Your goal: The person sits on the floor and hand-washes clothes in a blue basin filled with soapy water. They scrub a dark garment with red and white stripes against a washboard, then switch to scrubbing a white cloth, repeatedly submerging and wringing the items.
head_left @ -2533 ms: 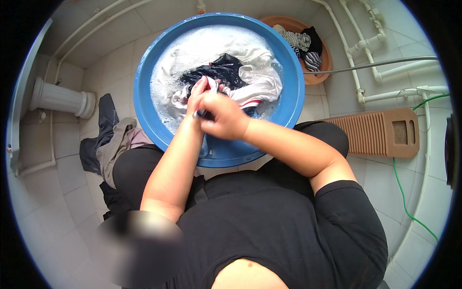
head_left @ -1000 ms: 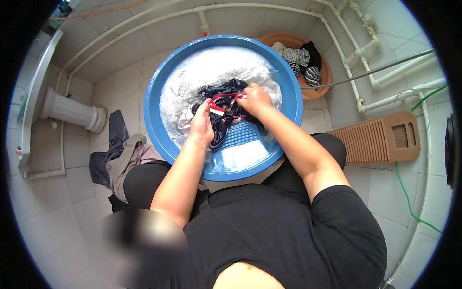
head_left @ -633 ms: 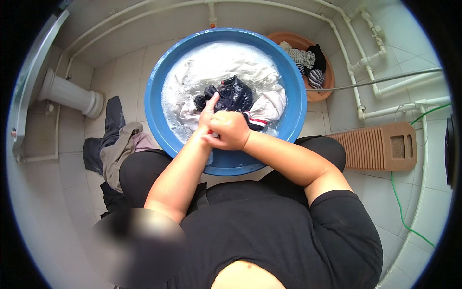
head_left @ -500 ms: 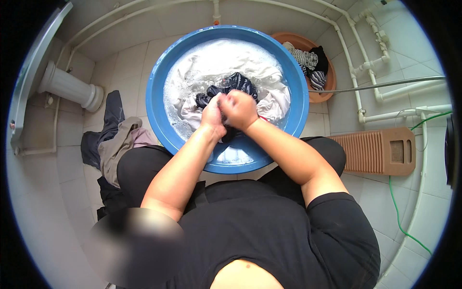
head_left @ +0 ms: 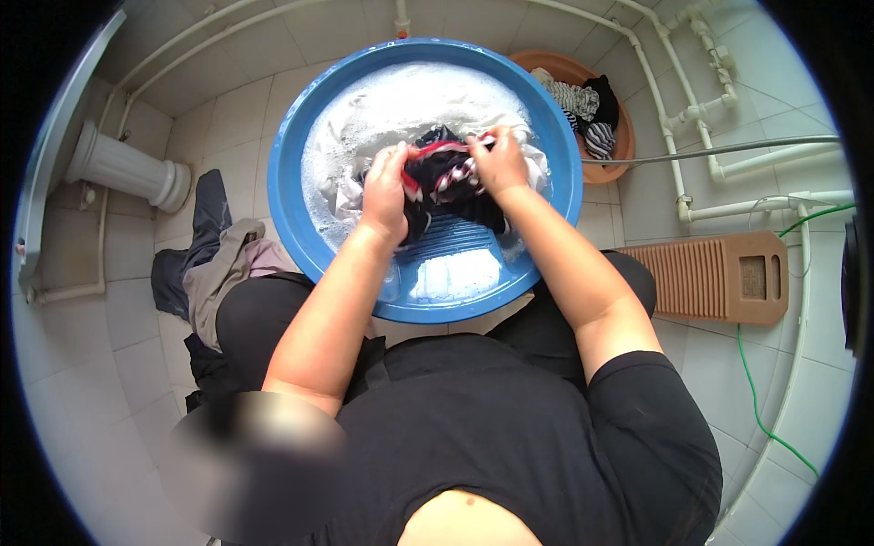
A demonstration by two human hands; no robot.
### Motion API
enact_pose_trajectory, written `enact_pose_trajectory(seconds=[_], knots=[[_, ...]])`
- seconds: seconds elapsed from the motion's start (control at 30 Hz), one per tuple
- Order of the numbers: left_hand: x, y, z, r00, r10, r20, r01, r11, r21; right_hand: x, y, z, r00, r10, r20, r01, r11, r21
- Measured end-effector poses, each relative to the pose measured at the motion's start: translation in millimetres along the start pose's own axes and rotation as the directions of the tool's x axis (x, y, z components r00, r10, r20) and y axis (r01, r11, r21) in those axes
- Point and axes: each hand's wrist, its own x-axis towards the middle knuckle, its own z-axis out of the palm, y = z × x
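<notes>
Between my hands a wet dark garment with red and white trim (head_left: 446, 173) is spread over the blue washtub (head_left: 289, 227). My left hand (head_left: 386, 196) is closed on its left side, with the red-and-white edge beside the fingers. On the right, my right hand (head_left: 501, 164) pinches the trim at the other end. Underneath, a ribbed washboard slope (head_left: 446, 234) built into the tub's near side shows below the hanging cloth. White laundry (head_left: 401, 100) lies in sudsy water behind the garment.
An orange-brown basin (head_left: 624, 150) with striped and black clothes stands at the far right. A brown washboard (head_left: 701, 278) lies right of my knee. Grey and dark clothes (head_left: 214, 259) lie on the floor at left. A grey hose (head_left: 719, 152) crosses at right near white pipes (head_left: 669, 150).
My hands have moved apart from being pressed together. The bunched dark garment is now opened out, showing its red and white trim and uncovering the tub's ribbed slope.
</notes>
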Motion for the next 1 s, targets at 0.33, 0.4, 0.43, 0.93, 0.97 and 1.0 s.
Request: enact_pose_trajectory(seconds=[0.33, 0.4, 0.43, 0.93, 0.97, 1.0], knots=[[7.3, -13.6, -39.9, 0.929, -0.158, 0.336, -0.343, -0.018, 0.939, -4.7, 17.5, 7.6, 0.846, -0.147, 0.513, 0.282, 0.939, -0.196], [3.6, -4.4, -44.8, 0.967, 0.03, 0.255, -0.256, 0.029, 0.966, 5.3, 26.0, -0.3, 0.85, -0.083, 0.521, 0.217, 0.955, -0.202], [2.9, 0.1, -47.4, 0.954, 0.128, 0.272, -0.278, 0.031, 0.96, 3.0, 22.6, -5.1, 0.871, -0.113, 0.479, 0.25, 0.94, -0.232], [-45.0, 71.5, 12.4, 0.871, 0.293, 0.395, -0.464, 0.756, 0.463, -27.5, -119.7, -56.0, 0.78, -0.348, 0.52, 0.01, 0.838, 0.545], [-41.4, 75.5, 6.8, 0.87, 0.332, 0.364, -0.483, 0.719, 0.5, -21.8, -127.6, -65.9, 0.801, -0.353, 0.483, -0.096, 0.721, 0.686], [-42.0, 79.1, 1.9, 0.887, 0.349, 0.304, -0.461, 0.617, 0.638, -10.6, -142.0, -78.7, 0.742, -0.477, 0.472, -0.078, 0.637, 0.767]])
